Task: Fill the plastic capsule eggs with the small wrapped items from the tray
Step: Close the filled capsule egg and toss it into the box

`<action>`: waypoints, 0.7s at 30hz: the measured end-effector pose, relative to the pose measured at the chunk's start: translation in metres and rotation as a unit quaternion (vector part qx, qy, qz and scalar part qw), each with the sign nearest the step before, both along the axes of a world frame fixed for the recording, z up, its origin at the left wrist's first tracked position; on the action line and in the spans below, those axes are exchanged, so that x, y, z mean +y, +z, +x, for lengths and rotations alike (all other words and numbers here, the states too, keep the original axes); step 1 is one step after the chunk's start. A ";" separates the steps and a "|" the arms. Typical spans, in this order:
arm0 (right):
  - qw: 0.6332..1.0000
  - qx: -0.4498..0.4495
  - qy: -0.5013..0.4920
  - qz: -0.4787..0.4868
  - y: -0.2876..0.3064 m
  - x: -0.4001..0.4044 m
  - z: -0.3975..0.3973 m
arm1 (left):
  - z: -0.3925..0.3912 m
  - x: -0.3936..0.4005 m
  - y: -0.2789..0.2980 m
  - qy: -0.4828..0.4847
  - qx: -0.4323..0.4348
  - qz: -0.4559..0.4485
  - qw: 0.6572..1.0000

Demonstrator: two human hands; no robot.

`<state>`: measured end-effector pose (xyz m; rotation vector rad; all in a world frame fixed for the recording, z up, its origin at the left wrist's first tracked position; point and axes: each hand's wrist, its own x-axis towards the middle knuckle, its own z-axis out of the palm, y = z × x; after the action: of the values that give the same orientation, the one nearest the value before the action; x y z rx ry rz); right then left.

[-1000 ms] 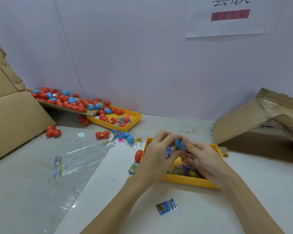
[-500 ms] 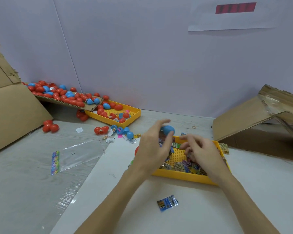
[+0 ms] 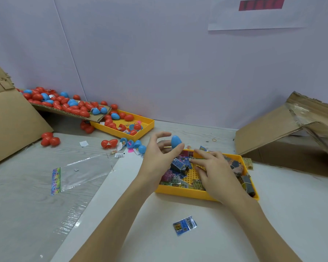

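My left hand (image 3: 157,159) is raised over the near yellow tray's left end, with a closed blue capsule egg (image 3: 175,141) pinched at its thumb tip and the other fingers spread. The yellow tray (image 3: 186,193) holds several small wrapped items (image 3: 180,165). My right hand (image 3: 214,173) lies palm down over the tray's middle, fingers apart and fingertips touching the wrapped items; I see nothing gripped in it. One blue wrapped packet (image 3: 184,225) lies on the table in front of the tray.
A second yellow tray (image 3: 147,127) and a cardboard flap (image 3: 95,118) at the back left carry several red and blue eggs. Open blue halves (image 3: 133,144) and red eggs (image 3: 109,143) lie between. A clear plastic bag (image 3: 80,171) lies left. Cardboard boxes stand left (image 3: 11,120) and right (image 3: 273,133).
My hands have parted. The left hand carried the blue egg up and to the left, while the right hand dropped onto the items in the tray.
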<state>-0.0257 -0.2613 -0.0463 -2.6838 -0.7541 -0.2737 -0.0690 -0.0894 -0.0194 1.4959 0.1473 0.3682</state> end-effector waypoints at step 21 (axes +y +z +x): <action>0.998 -0.010 -0.055 0.010 0.009 0.010 -0.006 | 0.003 -0.003 -0.005 -0.042 0.031 0.035 0.998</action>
<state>-0.0317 -0.2517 -0.0368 -2.7104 -0.6073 -0.3335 -0.0661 -0.0923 -0.0245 1.5779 0.1209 0.2609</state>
